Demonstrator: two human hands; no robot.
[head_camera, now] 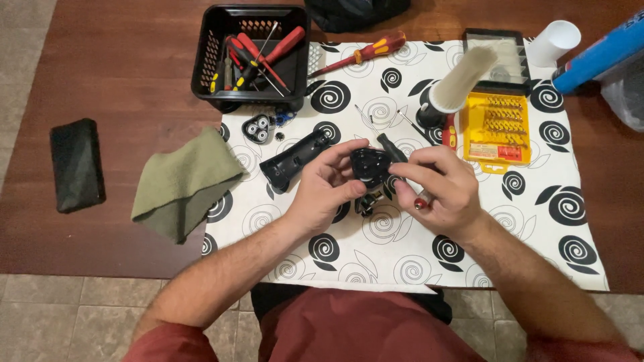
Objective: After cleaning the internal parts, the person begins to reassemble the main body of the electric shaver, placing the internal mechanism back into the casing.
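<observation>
Head view looked straight down on your two hands, which met over the middle of the white cloth with black spirals [469, 248]. Your left hand [322, 191] was curled about halfway closed, thumb and fingertips pinching the left side of a small black triangular shaver part [369, 165] and holding it just above the cloth. Your right hand [439, 188] was closed more tightly: its fingers gripped a slim tool with a black shaft and a red end [421, 202] that showed below your knuckles, and its fingertips also touched the right side of the black part. That part looked glossy, rounded at its corners, with a dark hollow face turned up toward you. A small black piece [365, 203] lay on the cloth just below it, partly hidden by your fingers.

To the left of your hands lay the black shaver body [293, 161], tilted, and farther left a folded green cloth [184, 184]. On the far side sat a black basket [249, 57] holding red-handled screwdrivers, and to the far right a yellow bit case [498, 127] with its lid open, beside a pale brush [456, 87].
</observation>
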